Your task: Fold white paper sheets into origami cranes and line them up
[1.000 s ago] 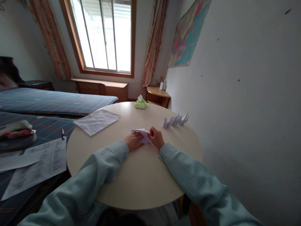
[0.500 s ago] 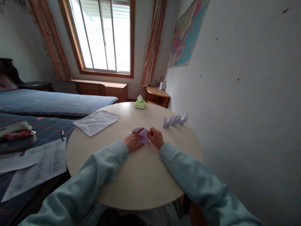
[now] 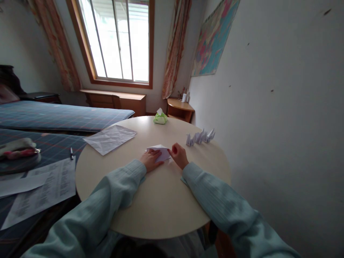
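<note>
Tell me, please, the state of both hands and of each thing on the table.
Left hand: open, on the paper
Right hand: curled, at the paper's right edge
Folded paper: partly covered
Large sheet: lying flat, creased
Paper figures: folded, standing in a row
Tissue pack: open, tissue sticking out

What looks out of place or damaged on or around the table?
The white sheet on the left of the table is creased all over, and its corner seems to overhang the edge. The wall on the right has small dark marks, perhaps chips or stains. No spill shows.
</note>
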`<state>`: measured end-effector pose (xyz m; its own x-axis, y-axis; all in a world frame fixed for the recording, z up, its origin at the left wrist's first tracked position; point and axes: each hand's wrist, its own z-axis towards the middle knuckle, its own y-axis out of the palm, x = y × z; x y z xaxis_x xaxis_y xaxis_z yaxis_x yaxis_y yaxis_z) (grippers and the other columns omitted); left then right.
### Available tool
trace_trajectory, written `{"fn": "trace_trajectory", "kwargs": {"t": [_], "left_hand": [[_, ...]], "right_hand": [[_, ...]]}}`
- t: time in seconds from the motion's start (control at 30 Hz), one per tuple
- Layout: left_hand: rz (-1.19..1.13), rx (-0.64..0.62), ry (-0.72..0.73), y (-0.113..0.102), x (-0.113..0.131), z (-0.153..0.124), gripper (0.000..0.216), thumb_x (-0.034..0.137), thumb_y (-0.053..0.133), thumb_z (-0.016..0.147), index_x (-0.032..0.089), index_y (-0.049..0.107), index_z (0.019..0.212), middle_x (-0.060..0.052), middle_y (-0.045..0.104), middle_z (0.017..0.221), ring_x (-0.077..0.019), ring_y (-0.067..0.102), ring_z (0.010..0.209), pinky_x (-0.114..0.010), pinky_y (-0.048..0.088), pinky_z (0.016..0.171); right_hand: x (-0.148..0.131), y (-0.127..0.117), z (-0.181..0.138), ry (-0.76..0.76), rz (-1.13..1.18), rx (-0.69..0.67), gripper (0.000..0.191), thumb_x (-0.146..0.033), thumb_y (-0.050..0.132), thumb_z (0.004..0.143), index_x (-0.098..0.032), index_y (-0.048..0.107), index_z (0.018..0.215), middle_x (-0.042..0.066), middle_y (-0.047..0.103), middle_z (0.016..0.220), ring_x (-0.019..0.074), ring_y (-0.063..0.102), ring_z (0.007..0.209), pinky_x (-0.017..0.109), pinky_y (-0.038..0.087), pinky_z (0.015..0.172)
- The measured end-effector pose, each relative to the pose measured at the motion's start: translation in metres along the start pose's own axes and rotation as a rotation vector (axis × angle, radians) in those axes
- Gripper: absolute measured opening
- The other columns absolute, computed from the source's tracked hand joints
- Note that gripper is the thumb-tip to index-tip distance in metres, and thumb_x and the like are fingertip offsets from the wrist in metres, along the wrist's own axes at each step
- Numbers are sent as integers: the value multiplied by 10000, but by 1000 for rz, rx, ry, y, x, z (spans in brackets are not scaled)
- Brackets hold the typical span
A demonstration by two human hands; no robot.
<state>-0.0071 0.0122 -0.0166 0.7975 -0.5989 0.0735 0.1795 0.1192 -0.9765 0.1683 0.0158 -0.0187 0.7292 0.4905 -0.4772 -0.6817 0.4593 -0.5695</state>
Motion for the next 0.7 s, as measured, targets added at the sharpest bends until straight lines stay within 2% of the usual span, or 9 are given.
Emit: {"fn": "trace_trajectory", "kwargs": {"t": [0.1,0.2,0.33,0.53,0.7], "left_hand": [[30,37,-47,2,-4,1,532,503,325,756,188,420,1174,-78,461,1194,-276,379,1086,-393,314,880],[45,55,-83,3,-7,1,512,486,321,763,179,432,1157,-87,487,1160,-276,390,1076,-383,323,869],[38,53,-134,2,-8,2,548,496,358,742,152,407,1165,-107,500,1133,-269,408,1057,-354,334,853],[2,34,-174,1,-7,3,732,512,365,731,102,132,1291,-136,525,1095,-277,404,1061,-350,340,824],[-34,24,-167,3,-10,3,787,513,384,719,117,42,1307,-124,509,1119,-259,422,1046,-347,351,824]], "right_hand": [[-2,1,-1,-101,98,-58,36,-167,473,663,-167,439,676,-19,434,640,88,417,576,191,351,530],[-3,1,-2,-182,139,-100,119,-79,425,643,-164,489,697,30,473,790,119,459,751,235,401,653],[0,2,-3,-237,110,-138,228,-13,396,618,-176,554,634,47,483,940,143,435,903,314,372,820],[8,10,-4,-244,67,-262,481,58,339,595,-223,593,892,41,440,1124,130,425,967,308,378,856],[15,13,-4,-190,18,-299,581,85,285,603,-221,532,1031,49,448,1153,117,431,1002,296,372,879]]}}
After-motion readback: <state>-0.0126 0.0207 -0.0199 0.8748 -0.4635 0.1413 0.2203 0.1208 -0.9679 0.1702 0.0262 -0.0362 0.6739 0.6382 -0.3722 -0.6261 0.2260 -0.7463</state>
